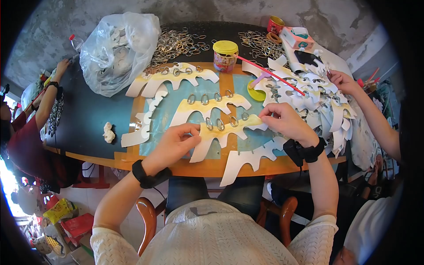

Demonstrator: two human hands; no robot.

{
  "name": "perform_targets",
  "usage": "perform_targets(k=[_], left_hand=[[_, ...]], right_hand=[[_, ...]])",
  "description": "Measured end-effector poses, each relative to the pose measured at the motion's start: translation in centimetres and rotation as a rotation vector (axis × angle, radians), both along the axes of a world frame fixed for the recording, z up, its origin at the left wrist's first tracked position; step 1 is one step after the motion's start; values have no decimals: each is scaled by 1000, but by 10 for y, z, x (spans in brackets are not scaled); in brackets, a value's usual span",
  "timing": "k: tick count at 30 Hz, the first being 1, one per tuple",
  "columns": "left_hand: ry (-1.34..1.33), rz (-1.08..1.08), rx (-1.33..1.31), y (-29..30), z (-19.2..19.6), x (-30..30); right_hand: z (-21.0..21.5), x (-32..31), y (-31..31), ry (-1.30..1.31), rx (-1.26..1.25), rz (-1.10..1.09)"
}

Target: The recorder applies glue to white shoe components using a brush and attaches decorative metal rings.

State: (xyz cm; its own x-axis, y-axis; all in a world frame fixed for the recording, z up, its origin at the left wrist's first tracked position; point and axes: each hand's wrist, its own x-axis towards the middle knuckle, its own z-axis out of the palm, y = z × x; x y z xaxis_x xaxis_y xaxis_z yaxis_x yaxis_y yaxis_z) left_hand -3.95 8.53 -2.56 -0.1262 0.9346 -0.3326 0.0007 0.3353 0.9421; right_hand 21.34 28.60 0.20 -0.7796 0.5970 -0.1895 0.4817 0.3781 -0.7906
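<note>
My left hand (180,142) pinches the left end of a white cut-out strip (229,134) with pointed tabs and a yellowish smear along its upper edge. The fingertips of my right hand (285,120) are closed on the strip's other end. Several oval metal rings (220,124) stand along that edge. Just beyond lies a similar strip (210,107) with rings on it. Close to the table's front edge, under my right hand, is a strip without rings (254,160). Another bare strip (142,132) curves to the left of my hands.
More ringed strips (174,78) lie farther back. A yellow-lidded tub (225,56), a red stick (269,73) and loose rings (179,45) are behind them. At left stands a plastic bag (121,55); at right, a strip pile (320,97) touched by another person's hand (343,82).
</note>
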Motion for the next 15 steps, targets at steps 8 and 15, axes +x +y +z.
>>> perform_targets(k=[8, 15], left_hand=[[-48, 5, 23, 4, -4, -3], [-79, 33, 7, 6, 7, -8]], right_hand=[[9, -2, -1, -32, -68, -53], [8, 0, 2, 16, -61, -34]])
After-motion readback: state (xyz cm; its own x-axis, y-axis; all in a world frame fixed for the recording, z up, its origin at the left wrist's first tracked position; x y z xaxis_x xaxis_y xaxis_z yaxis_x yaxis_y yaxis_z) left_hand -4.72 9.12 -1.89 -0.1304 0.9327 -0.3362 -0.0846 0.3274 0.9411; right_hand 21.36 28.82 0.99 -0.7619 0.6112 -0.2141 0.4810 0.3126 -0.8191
